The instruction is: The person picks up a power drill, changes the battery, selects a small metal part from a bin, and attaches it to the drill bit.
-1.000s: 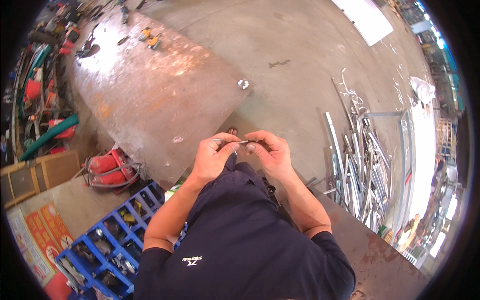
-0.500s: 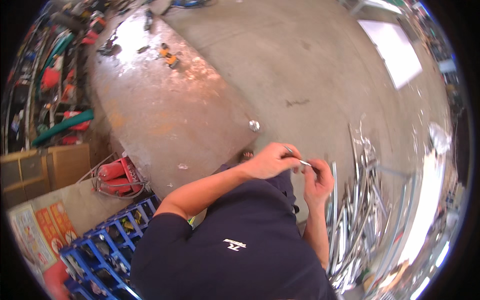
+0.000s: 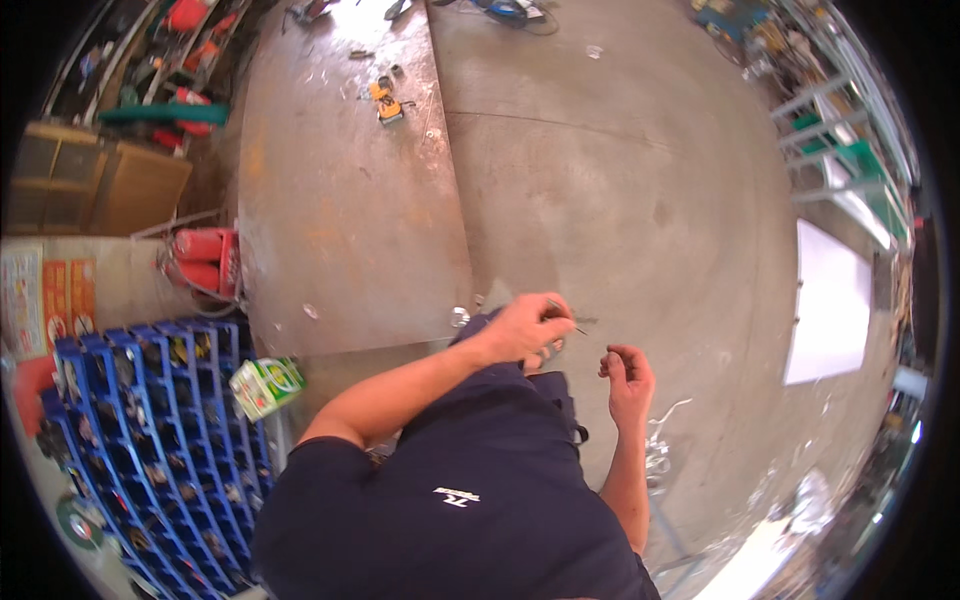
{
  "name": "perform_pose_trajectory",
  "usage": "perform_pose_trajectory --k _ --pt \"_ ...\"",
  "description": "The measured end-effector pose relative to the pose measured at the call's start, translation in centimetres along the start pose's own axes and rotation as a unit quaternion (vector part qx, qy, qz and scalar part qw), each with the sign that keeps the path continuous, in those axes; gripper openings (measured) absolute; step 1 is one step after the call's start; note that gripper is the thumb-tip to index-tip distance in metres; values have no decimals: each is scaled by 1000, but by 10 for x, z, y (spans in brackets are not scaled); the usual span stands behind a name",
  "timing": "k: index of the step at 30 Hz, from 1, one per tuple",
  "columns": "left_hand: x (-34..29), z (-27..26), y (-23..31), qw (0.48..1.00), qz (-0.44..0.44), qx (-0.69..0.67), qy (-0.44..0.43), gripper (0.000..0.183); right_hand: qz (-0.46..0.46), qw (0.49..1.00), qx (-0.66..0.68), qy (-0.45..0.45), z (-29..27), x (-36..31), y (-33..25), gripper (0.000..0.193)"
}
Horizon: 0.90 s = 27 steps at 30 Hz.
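Holding a rod [image 3: 581,331] pinched in the left hand [image 3: 528,328], not yet set down, with the right hand [image 3: 630,385] apart, half curled, too unclear to call empty.

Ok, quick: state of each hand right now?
Left hand: closed, holding a slim, rod-like piece.
Right hand: partly curled; whether it holds anything cannot be told.

Place: workshop | concrete floor [image 3: 620,200] | broad steel-topped table [image 3: 350,230] | yellow power tool [image 3: 387,105] on it | blue parts bins [image 3: 68,352]
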<state>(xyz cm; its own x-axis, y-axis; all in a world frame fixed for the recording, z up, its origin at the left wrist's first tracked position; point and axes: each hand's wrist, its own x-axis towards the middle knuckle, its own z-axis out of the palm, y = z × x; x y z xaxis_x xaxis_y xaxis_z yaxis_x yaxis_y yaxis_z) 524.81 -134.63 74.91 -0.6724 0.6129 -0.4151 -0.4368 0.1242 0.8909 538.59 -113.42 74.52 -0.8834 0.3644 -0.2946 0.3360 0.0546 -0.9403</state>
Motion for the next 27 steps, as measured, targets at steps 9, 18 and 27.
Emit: perform_pose_trajectory --k 9,18,27 --pt "83 -124 24 914 41 -180 362 10 9 968 -123 -217 -3 273 -35 24" --pt "178 -276 86 825 100 -268 488 10 33 909 -168 -380 194 523 -63 41" --pt "153 -387 90 601 -6 -359 714 8 42 773 -313 -550 484 751 -11 63"
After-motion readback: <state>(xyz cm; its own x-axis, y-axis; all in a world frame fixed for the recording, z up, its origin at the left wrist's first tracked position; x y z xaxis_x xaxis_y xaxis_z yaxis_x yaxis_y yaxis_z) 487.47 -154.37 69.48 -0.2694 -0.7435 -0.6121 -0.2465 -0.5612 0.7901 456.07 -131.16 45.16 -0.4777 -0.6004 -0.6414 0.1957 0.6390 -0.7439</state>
